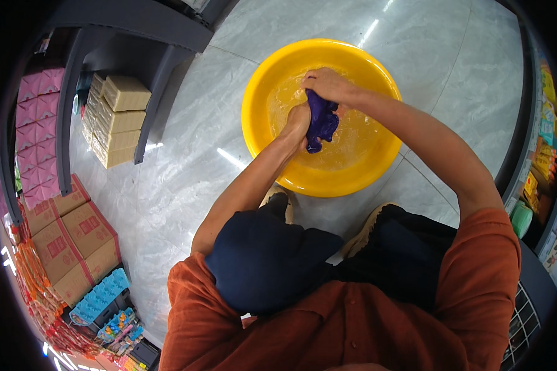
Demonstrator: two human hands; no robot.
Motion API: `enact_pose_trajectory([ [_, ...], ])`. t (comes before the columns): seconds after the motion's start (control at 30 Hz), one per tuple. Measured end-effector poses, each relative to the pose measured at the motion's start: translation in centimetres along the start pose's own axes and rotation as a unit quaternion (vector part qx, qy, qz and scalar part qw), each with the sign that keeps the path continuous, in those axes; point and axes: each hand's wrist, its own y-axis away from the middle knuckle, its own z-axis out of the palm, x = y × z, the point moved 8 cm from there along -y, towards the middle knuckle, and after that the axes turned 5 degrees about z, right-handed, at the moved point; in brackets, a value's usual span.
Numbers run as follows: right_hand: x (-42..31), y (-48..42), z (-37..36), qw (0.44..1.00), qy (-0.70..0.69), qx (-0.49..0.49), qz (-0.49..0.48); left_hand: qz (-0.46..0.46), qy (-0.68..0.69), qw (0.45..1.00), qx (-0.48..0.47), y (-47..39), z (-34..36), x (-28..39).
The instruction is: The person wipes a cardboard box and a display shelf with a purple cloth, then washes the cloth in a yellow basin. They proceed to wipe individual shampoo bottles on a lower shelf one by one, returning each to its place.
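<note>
A round yellow plastic basin stands on the floor before me, with shallow water in it. Over the water a wet, bunched purple cloth is held between my two hands. My right hand grips its upper end from above, fingers curled around it. Lower down, on the cloth's left side, my left hand is closed around it; most of those fingers are hidden behind the cloth. The cloth's lower end hangs loose above the water.
Grey tiled floor surrounds the basin. Wrapped cream-coloured packs are stacked by a dark shelf post at left, near pink packages. Cardboard boxes lie at lower left. Shelves of goods line the right. My shoes are close behind the basin.
</note>
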Motion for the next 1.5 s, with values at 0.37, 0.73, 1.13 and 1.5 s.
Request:
enact_pose_trajectory([
  [0.37,2.4,5.2,3.4,0.914,0.353,0.126,-0.154,0.161,-0.491,0.845,0.139,-1.1,-6.0,3.4],
  [0.73,-3.6,3.4,2.0,0.969,0.101,-0.222,0.036,0.103,-0.197,0.970,0.095,-2.7,-7.5,0.9],
  [1.13,-9.7,3.1,-5.7,0.942,-0.318,-0.100,-0.040,-0.009,0.367,0.921,-0.131,2.0,0.5,4.6],
  [1.5,-9.8,7.0,-0.9,0.944,0.199,0.118,-0.236,-0.035,0.389,0.901,-0.187,0.6,-0.6,2.5],
])
